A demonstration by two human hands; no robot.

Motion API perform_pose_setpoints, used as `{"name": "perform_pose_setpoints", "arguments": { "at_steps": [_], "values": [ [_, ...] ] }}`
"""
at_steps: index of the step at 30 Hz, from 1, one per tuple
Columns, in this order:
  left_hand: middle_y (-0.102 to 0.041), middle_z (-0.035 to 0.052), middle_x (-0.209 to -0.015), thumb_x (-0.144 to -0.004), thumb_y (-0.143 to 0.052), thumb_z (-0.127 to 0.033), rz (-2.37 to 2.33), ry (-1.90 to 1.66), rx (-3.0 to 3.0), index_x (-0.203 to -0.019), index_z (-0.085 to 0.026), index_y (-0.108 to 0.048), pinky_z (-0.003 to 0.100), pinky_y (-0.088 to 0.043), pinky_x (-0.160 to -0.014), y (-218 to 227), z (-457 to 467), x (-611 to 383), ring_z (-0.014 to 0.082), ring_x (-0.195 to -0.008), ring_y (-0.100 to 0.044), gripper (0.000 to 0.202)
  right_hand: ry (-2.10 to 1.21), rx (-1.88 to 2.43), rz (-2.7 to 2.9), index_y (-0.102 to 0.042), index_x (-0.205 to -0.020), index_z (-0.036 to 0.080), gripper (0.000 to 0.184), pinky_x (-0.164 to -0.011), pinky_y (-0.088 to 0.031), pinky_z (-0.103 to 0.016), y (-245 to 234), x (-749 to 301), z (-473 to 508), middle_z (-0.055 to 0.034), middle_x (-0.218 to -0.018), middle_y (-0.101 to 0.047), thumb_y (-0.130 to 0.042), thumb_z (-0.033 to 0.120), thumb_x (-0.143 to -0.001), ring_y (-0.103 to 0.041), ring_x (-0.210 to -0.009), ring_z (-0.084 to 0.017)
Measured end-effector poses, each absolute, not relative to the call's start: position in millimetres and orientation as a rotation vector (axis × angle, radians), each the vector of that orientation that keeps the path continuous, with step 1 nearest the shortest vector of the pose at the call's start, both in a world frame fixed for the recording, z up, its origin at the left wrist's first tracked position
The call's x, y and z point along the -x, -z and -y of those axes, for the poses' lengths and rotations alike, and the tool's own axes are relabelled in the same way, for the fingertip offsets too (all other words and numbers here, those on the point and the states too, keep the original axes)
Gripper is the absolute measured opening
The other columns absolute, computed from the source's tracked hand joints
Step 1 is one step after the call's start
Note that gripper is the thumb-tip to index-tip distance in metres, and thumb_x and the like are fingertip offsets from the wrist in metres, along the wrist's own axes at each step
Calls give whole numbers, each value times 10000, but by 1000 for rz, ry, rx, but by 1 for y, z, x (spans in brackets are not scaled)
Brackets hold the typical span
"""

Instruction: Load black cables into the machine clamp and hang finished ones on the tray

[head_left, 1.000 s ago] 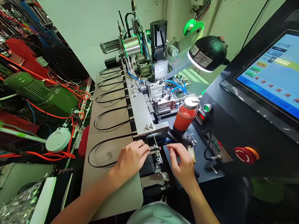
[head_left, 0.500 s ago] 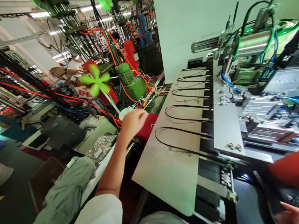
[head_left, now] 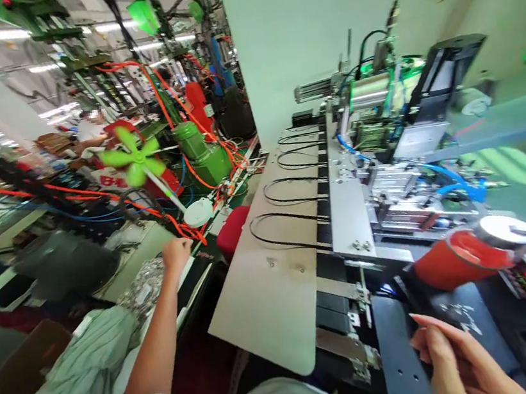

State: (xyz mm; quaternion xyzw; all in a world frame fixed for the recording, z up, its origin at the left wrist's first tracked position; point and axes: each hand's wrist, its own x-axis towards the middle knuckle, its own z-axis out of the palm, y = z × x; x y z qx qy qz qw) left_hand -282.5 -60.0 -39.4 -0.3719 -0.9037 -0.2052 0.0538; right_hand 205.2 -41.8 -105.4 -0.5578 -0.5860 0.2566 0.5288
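Observation:
My left hand (head_left: 177,255) is closed, fingers curled in, at the end of my stretched-out arm. It is over the left side, near a clear bag of small parts (head_left: 150,279); what it holds, if anything, is hidden. My right hand (head_left: 451,353) is at the lower right, thumb and fingers pinched together above a dark metal plate (head_left: 399,350). I cannot make out anything between its fingertips. Small shiny metal pieces (head_left: 466,319) lie just beyond it. Between my hands, several black cord loops (head_left: 276,242) lie across a long beige board (head_left: 263,313), their ends at the machine's rail.
A red cylinder (head_left: 451,263) stands behind my right hand, beside the machine's metal slides and blue tubes (head_left: 455,184). A green fan (head_left: 137,162) on a white base and a red stool (head_left: 232,230) are left of the board. Grey-green cloth (head_left: 86,369) lies at lower left.
My view has turned right. My left hand has moved from beside the board's edge toward the bag of parts. My right hand shows more fully. The loops have shifted away along the board.

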Motion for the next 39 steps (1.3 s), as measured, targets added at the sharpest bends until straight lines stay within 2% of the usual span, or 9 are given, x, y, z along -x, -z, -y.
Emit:
{"name": "perform_pose_setpoints", "arguments": {
  "at_steps": [2, 5, 8, 10, 13, 20, 26, 34, 39],
  "values": [
    [-710, 112, -859, -879, -419, -310, 2679, 778, 1167, -872, -136, -682, 320, -507, -747, 25, 35, 272, 247, -842, -662, 315, -588, 1274, 1433, -713, -930, 152, 307, -493, -470, -207, 104, -206, 39, -35, -662, -666, -562, 416, -893, -613, -534, -140],
    [-692, 95, -985, -929, -290, -317, 2538, 1036, 1410, -1062, -139, -629, 244, -498, -682, 6, -6, 217, 167, -786, -643, 405, -611, 1182, 1496, -706, -893, 173, 250, -526, -491, -208, 97, -203, 36, -18, -652, -660, -533, 354, -909, -621, -544, -135],
    [-677, 41, -823, -910, -427, -383, 2310, 1244, 2176, -969, -168, -676, 204, -446, -590, -8, -20, 122, 122, -644, -574, 334, -784, 1103, 1508, -696, -907, 185, 220, -519, -497, -214, 85, -196, 35, -9, -633, -648, -516, 311, -921, -616, -546, -137],
    [-671, 25, -779, -884, -507, -344, 2112, 1101, 2803, -852, -180, -713, 199, -429, -590, -12, -14, 60, 113, -643, -570, 265, -929, 1075, 1458, -687, -926, 186, 205, -521, -507, -219, 78, -191, 37, -14, -647, -652, -523, 310, -922, -621, -562, -143],
    [-665, 14, -758, -848, -577, -263, 1948, 954, 3209, -835, -182, -722, 201, -431, -621, -7, -2, -1, 119, -682, -590, 166, -1036, 1072, 1369, -682, -925, 190, 185, -585, -530, -244, 75, -186, 40, -35, -737, -680, -557, 325, -907, -647, -642, -162],
    [-601, 9, -723, -878, -549, -230, 1808, 941, 3215, -785, -164, -684, 194, -389, -583, 16, 2, -16, 109, -662, -542, 177, -1029, 1079, 1306, -634, -781, 183, 191, -576, -457, -239, 80, -183, 39, -9, -686, -609, -564, 314, -901, -564, -621, -139],
    [-571, -13, -676, -839, -576, -199, 1819, 681, 3365, -730, -161, -662, 191, -373, -564, 11, 2, -9, 92, -612, -511, 144, -1026, 975, 1633, -551, -656, 177, 243, -520, -326, -231, 72, -190, 31, 38, -587, -469, -554, 237, -892, -423, -547, -101],
    [-523, -22, -652, -865, -545, -356, 2353, 1370, 3201, -771, -136, -598, 189, -388, -502, 16, 4, -14, 74, -525, -473, 245, -507, 1005, 1351, -523, -753, 197, 177, -517, -326, -252, 82, -148, 30, 22, -618, -461, -491, 183, -927, -429, -545, -116],
    [-535, -14, -654, -868, -536, -367, 2363, 1295, 3152, -772, -142, -607, 196, -387, -507, 22, 4, -13, 89, -545, -490, 254, -514, 1099, 1408, -456, -690, 206, 253, -510, -316, -246, 85, -146, 30, 27, -601, -442, -445, 200, -943, -430, -532, -113]
  ]
}}
